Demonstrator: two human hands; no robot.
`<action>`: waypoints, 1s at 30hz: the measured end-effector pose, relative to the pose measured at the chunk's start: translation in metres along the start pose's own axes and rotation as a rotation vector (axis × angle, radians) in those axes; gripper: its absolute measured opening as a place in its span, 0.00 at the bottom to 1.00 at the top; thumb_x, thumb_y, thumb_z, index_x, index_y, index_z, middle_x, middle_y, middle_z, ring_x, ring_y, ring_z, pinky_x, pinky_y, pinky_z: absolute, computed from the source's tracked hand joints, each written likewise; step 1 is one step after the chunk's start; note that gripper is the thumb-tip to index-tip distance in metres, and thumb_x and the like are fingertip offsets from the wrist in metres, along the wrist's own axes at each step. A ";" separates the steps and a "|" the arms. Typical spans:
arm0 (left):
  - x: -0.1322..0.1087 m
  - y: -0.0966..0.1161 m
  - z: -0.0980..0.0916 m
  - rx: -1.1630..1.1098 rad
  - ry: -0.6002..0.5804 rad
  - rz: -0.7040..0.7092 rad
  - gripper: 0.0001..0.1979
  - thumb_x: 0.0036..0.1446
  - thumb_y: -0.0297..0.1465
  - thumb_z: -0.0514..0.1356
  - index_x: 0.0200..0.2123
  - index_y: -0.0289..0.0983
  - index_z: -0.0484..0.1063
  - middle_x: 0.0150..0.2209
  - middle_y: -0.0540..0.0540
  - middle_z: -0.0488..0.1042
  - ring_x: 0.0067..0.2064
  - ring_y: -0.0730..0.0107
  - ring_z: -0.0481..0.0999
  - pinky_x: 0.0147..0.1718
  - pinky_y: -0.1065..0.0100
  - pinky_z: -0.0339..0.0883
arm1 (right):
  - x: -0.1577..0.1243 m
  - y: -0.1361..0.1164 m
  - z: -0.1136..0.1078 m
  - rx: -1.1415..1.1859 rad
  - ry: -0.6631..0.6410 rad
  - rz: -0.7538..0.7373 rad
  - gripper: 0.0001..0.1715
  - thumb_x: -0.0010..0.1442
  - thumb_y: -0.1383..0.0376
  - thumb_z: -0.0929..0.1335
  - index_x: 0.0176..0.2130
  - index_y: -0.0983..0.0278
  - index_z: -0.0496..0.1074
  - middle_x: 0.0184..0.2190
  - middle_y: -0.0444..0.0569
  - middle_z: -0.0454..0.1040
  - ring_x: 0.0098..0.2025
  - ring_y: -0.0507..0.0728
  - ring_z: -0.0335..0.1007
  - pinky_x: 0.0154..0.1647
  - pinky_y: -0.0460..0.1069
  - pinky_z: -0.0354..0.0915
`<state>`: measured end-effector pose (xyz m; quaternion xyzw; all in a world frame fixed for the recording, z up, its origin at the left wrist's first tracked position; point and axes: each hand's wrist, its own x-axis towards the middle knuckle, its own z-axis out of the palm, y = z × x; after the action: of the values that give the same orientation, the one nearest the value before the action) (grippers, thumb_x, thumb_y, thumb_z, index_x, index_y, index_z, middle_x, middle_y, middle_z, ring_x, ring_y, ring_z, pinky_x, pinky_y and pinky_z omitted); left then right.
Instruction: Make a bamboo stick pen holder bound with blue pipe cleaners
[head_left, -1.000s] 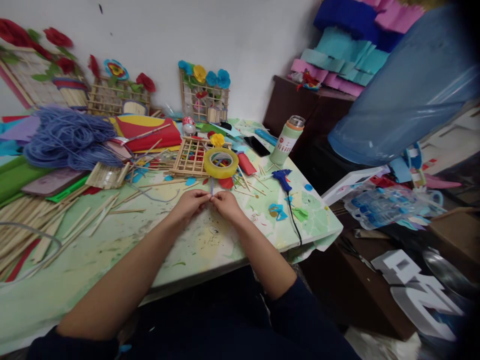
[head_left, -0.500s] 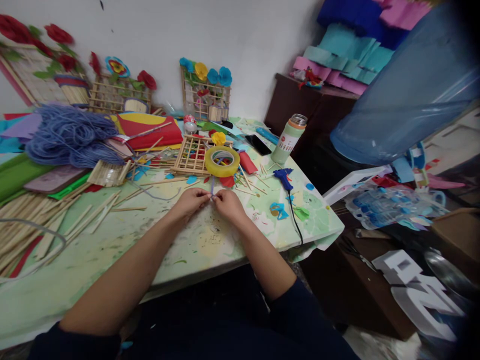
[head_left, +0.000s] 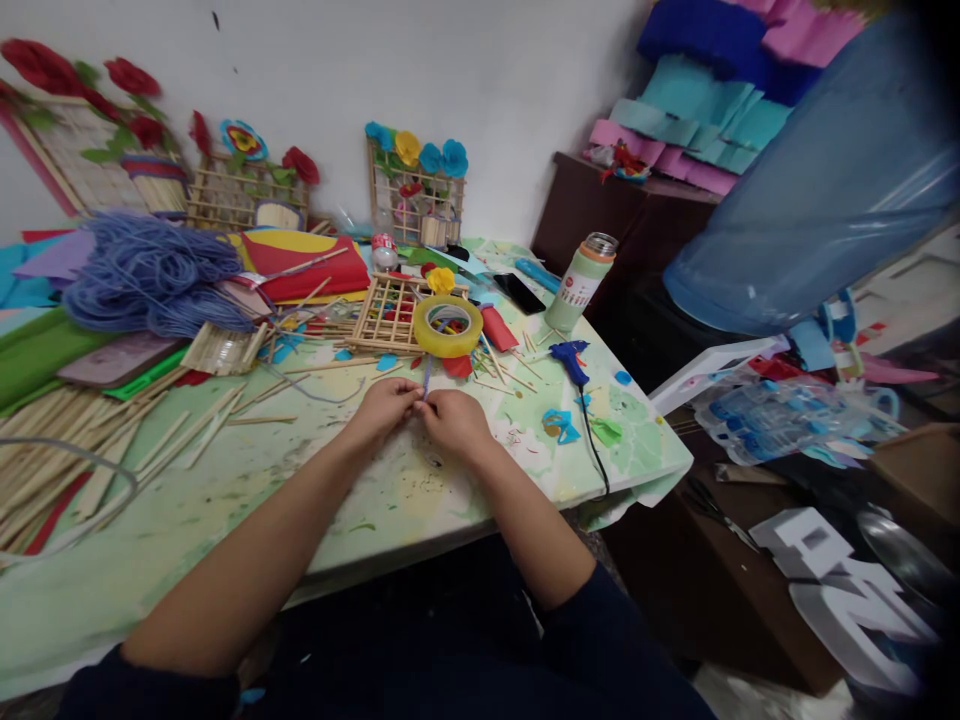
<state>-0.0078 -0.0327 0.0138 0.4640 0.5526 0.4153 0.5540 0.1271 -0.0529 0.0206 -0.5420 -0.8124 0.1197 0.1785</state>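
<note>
Purple strip (head_left: 427, 376) in grip (head_left: 452, 420), bottle (head_left: 579, 287) beyond

Thin violet-blue strand (head_left: 427, 376), 1 short length visible, narrow, roughly straight. Near end pinched at meeting fingertips of left hand (head_left: 388, 408) and right hand (head_left: 453, 420), partly hidden by them. Far end sticks out beyond fingertips, pointing away from person toward yellow tape roll (head_left: 448, 346). Over table (head_left: 435, 505); contact with surface unclear. Too small to tell whether cord or twisted strip.
</note>
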 end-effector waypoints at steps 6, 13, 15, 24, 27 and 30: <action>0.000 0.000 -0.001 -0.145 -0.046 -0.069 0.07 0.45 0.32 0.61 0.24 0.35 0.66 0.11 0.56 0.57 0.13 0.82 0.51 0.14 0.77 0.42 | -0.003 -0.004 -0.002 -0.089 -0.113 -0.079 0.17 0.63 0.61 0.59 0.41 0.64 0.74 0.37 0.55 0.78 0.35 0.58 0.72 0.33 0.48 0.56; -0.002 0.000 0.001 -0.229 -0.060 -0.092 0.06 0.47 0.29 0.61 0.26 0.35 0.64 0.14 0.56 0.59 0.14 0.82 0.54 0.15 0.78 0.47 | -0.003 0.000 -0.002 0.101 0.011 0.034 0.18 0.60 0.54 0.63 0.34 0.64 0.74 0.31 0.51 0.77 0.35 0.56 0.70 0.36 0.48 0.60; -0.002 0.000 0.001 -0.236 -0.067 -0.088 0.07 0.46 0.28 0.61 0.27 0.35 0.64 0.16 0.56 0.61 0.14 0.83 0.55 0.15 0.79 0.46 | 0.003 0.006 0.003 0.258 0.186 0.131 0.16 0.60 0.56 0.63 0.37 0.65 0.72 0.34 0.50 0.76 0.37 0.55 0.70 0.39 0.48 0.61; -0.001 -0.002 0.002 -0.199 -0.101 -0.036 0.09 0.42 0.28 0.64 0.27 0.33 0.67 0.18 0.53 0.65 0.18 0.82 0.59 0.17 0.79 0.49 | 0.025 0.016 0.021 1.131 -0.099 0.334 0.06 0.55 0.71 0.62 0.34 0.66 0.68 0.21 0.39 0.67 0.20 0.47 0.59 0.25 0.43 0.58; 0.001 -0.002 -0.001 -0.168 -0.112 -0.014 0.10 0.40 0.29 0.65 0.27 0.33 0.68 0.19 0.53 0.66 0.18 0.81 0.61 0.18 0.78 0.51 | 0.021 0.017 0.019 1.061 -0.131 0.290 0.07 0.53 0.72 0.63 0.25 0.66 0.67 0.17 0.38 0.62 0.18 0.46 0.53 0.23 0.43 0.53; 0.001 -0.002 -0.003 -0.083 -0.112 0.039 0.10 0.39 0.30 0.65 0.27 0.34 0.68 0.19 0.53 0.67 0.19 0.79 0.60 0.18 0.76 0.50 | 0.021 0.020 0.019 0.833 -0.035 0.281 0.09 0.52 0.71 0.63 0.22 0.66 0.69 0.18 0.41 0.66 0.23 0.49 0.59 0.27 0.44 0.55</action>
<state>-0.0112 -0.0318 0.0119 0.4739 0.4940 0.4219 0.5945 0.1285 -0.0259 -0.0015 -0.5268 -0.6163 0.4693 0.3499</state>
